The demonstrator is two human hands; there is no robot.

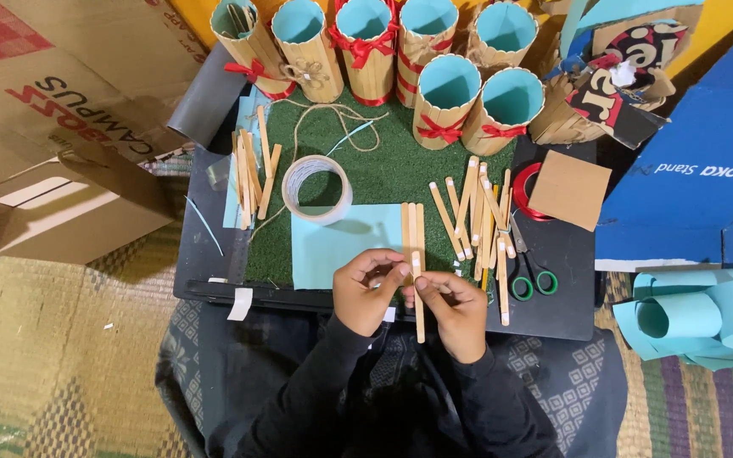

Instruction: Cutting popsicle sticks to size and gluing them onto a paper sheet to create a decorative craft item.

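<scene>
Both dark-sleeved forearms converge at centre. Left hand curled, fingertips pinched inward. Right hand curled, thumb and fingers pinched, touching the left hand's fingertips.

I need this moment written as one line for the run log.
left hand: touches thin wooden stick | right hand: holds same stick | beside: light blue paper sheet, clear tape roll

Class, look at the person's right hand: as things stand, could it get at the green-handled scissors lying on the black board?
Probably yes. The scissors lie in the open just beside the right hand, nothing on top of their handles. But that hand, with the left hand, pinches a wooden stick, so it would have to let go first.
</scene>
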